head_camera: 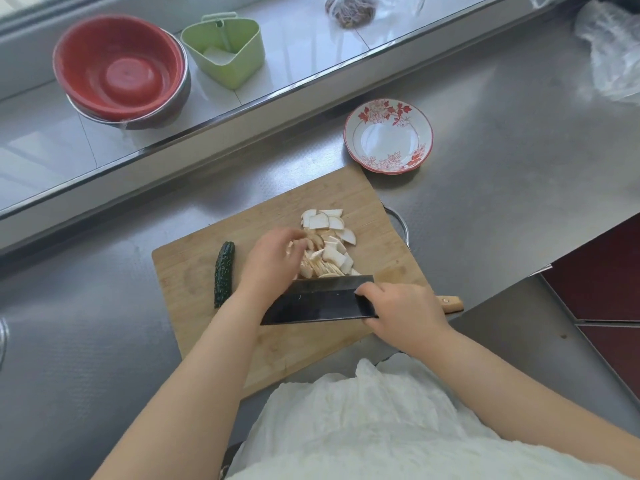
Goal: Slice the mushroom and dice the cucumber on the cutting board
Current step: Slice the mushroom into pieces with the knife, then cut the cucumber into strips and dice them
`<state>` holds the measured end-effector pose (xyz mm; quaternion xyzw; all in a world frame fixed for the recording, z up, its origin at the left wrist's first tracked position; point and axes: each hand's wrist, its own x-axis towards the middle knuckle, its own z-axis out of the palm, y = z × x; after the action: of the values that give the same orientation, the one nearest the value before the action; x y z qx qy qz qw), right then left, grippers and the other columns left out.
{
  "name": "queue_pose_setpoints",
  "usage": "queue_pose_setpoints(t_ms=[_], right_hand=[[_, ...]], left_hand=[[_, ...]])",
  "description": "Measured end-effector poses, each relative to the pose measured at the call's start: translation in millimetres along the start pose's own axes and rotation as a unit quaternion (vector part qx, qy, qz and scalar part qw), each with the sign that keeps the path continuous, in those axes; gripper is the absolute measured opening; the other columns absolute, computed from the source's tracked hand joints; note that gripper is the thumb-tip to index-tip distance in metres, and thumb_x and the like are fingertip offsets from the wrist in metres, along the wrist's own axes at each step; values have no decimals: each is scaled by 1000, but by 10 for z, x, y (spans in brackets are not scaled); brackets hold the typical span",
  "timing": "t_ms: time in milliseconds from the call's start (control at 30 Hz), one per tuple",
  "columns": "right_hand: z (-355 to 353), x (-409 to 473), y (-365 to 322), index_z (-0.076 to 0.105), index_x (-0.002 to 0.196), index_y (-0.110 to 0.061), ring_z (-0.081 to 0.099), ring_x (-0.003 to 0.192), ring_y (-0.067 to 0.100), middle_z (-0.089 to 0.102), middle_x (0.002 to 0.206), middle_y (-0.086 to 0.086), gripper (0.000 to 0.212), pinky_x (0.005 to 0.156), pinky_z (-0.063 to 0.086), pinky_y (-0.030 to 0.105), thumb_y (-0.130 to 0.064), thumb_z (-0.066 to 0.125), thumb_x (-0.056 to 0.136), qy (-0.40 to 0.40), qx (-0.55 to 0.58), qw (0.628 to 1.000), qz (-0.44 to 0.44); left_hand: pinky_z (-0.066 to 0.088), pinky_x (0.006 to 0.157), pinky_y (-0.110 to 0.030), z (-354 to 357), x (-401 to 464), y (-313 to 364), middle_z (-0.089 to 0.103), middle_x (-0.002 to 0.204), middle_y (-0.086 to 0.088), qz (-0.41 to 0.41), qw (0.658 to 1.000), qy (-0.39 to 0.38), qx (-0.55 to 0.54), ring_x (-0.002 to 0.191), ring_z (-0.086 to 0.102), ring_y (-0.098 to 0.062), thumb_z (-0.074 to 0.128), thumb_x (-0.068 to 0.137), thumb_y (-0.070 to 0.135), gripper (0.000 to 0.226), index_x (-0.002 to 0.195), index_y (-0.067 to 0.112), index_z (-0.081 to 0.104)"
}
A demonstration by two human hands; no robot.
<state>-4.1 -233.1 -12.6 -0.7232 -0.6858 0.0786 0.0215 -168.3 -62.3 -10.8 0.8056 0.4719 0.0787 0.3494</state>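
Observation:
A wooden cutting board point(194, 271) lies on the steel counter. White mushroom slices point(329, 237) are piled near its middle. A dark green cucumber point(223, 273) lies whole on the board's left part. My right hand point(405, 311) grips the handle of a dark cleaver point(318, 301), whose blade rests on the board against the near side of the pile. My left hand point(273, 258) touches the left side of the slices with curved fingers; the fingertips are blurred.
A white bowl with red flowers point(388, 135) stands just beyond the board's far right corner. On the raised ledge are stacked red bowls point(119, 69), a green container point(225, 51) and a bagged item point(349, 8). Crumpled plastic point(609, 50) lies far right.

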Motion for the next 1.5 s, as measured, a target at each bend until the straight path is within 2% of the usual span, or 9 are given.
queue_pose_setpoints(t_ms=[167, 367, 467, 600, 933, 1100, 1333, 1400, 1500], right_hand=[[-19, 13, -154, 52, 113, -32, 62, 76, 20, 65, 84, -7, 25, 57, 45, 28, -41, 45, 91, -179, 98, 977, 65], [171, 92, -314, 61, 101, -30, 53, 71, 14, 54, 73, -12, 21, 52, 38, 26, -44, 47, 92, -297, 206, 922, 137], [249, 148, -331, 59, 90, -31, 56, 69, 13, 58, 74, -9, 19, 52, 40, 28, -46, 48, 92, -313, 227, 908, 161], [282, 226, -314, 61, 102, -34, 61, 74, 13, 64, 81, -9, 23, 63, 50, 32, -49, 48, 91, -299, 271, 891, 208], [260, 465, -264, 59, 99, -29, 60, 75, 16, 62, 78, -6, 22, 67, 51, 34, -47, 49, 94, -228, 289, 885, 284], [281, 435, -348, 61, 105, -28, 57, 67, 16, 57, 70, -6, 24, 58, 43, 30, -45, 47, 95, -216, 297, 880, 301], [264, 346, -550, 59, 105, -29, 56, 67, 15, 56, 69, -8, 27, 53, 42, 28, -48, 43, 96, -218, 226, 913, 260], [288, 312, -648, 58, 98, -30, 56, 68, 15, 56, 70, -9, 25, 53, 43, 28, -48, 41, 96, -219, 209, 921, 244], [349, 275, -775, 58, 97, -33, 56, 69, 16, 57, 72, -9, 23, 50, 38, 27, -47, 40, 97, -230, 199, 925, 229]], left_hand=[[42, 75, -12, -250, -129, -508, 62, 99, 11, -217, 933, 228, -173, 87, 55, 5, 49, 97, 19, 17, 107, 19, 63], [33, 107, -44, -102, -350, -1118, 45, 137, -6, -357, 919, 159, -60, 131, 35, -26, 47, 97, 34, 41, 134, 16, 48], [29, 107, -47, -38, -387, -1120, 35, 145, -9, -356, 929, 99, -29, 134, 28, -29, 53, 95, 39, 58, 144, 13, 36], [34, 105, -50, 54, -371, -1141, 31, 145, -10, -341, 938, 68, -1, 133, 28, -30, 63, 89, 40, 70, 144, 9, 32], [47, 90, -44, 152, -567, -1180, 44, 129, -1, -269, 962, 49, 21, 119, 43, -20, 56, 93, 30, 48, 137, 20, 42], [32, 102, -38, 270, -878, -1212, 50, 123, 5, -136, 987, 19, 87, 116, 39, -17, 55, 88, 16, 45, 132, 25, 50], [10, 117, -52, 337, -894, -1200, 48, 136, -1, 82, 986, -26, 142, 135, 29, -27, 59, 77, -6, 54, 124, 22, 59], [15, 116, -46, 355, -938, -1109, 37, 143, -4, 39, 995, 22, 91, 138, 21, -26, 55, 79, -7, 56, 128, 19, 54], [30, 105, -30, 334, -987, -957, 34, 136, -2, -166, 977, 106, -80, 126, 35, -20, 55, 92, 14, 42, 132, 16, 42]])
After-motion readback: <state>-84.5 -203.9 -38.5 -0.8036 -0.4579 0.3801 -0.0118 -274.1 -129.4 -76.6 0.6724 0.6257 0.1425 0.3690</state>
